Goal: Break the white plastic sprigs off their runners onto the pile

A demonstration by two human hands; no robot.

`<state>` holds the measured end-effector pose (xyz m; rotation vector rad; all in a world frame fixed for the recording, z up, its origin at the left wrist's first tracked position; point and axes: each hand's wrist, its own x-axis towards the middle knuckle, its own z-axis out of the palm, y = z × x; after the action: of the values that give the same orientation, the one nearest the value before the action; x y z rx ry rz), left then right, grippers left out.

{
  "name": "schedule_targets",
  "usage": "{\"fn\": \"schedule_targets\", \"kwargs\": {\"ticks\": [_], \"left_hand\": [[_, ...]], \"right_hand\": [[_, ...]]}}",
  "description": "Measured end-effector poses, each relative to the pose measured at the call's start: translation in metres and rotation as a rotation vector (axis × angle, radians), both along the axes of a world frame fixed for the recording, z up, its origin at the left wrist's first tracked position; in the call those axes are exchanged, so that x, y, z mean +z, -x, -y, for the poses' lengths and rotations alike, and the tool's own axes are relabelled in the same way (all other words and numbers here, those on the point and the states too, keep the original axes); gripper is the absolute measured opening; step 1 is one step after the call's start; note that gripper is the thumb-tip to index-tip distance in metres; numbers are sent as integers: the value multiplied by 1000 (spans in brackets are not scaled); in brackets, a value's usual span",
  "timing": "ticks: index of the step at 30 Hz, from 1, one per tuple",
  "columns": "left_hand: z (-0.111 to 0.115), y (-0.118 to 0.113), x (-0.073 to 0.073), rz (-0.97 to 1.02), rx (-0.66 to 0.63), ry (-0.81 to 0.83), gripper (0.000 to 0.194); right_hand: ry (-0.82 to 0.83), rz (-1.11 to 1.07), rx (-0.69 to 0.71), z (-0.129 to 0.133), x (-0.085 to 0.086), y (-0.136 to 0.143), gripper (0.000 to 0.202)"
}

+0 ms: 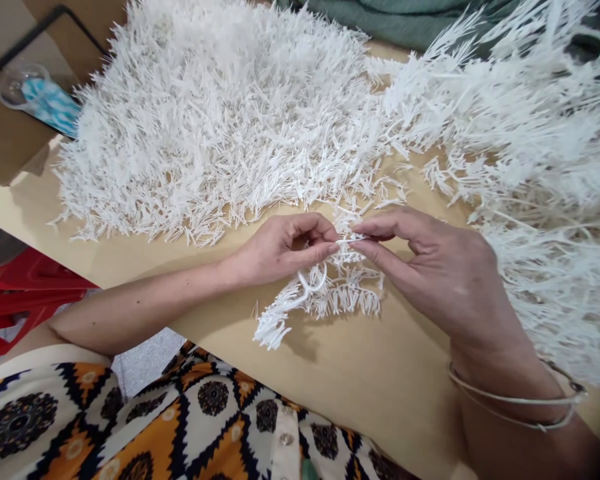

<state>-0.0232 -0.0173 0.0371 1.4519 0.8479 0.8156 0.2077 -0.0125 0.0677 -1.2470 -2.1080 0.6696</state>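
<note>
My left hand (283, 250) pinches a white plastic foliage sprig (347, 297) between thumb and forefinger. Facing it, my right hand (433, 267) grips the same sprig with thumb and fingertips, close to the left fingertips. Needle-like leaves hang below both hands, and a curved white stem (320, 285) loops under the left thumb. The exact join between the fingertips is too small to make out. Just beyond my hands lies a large heap of short white sprigs (220, 120).
Longer white branches (550, 193) spread over the right side of the tan table (380, 387). At the back left stand a cardboard box (10, 147) and a clear plastic cup (23, 87) near a blue-and-white striped item (53, 105). Green cloth (400, 23) lies along the far edge. A red stool (30, 293) is at left.
</note>
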Motion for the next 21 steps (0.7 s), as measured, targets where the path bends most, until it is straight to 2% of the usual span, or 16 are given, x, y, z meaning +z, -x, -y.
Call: {"fn": "schedule_targets", "kwargs": {"ticks": [4, 8, 10, 12, 14, 17, 21], "left_hand": [[-2, 0, -2, 27, -14, 24, 25], [-3, -1, 0, 9, -50, 58, 22], [-2, 1, 2, 31, -86, 75, 22], [0, 2, 3, 43, -137, 86, 23], [1, 2, 2, 57, -149, 82, 24], [1, 0, -2, 109, -46, 59, 24], [-2, -4, -8, 143, 78, 53, 27]], "right_hand": [[-66, 39, 39, -2, -8, -2, 9], [-214, 238, 82, -3, -9, -3, 12], [-251, 289, 29, -8, -10, -8, 19], [-260, 268, -94, -16, -13, -17, 23], [-218, 207, -222, -25, -16, -28, 17], [-180, 147, -340, -29, -16, -32, 18], [-271, 100, -241, -16, -7, -13, 27]]}}
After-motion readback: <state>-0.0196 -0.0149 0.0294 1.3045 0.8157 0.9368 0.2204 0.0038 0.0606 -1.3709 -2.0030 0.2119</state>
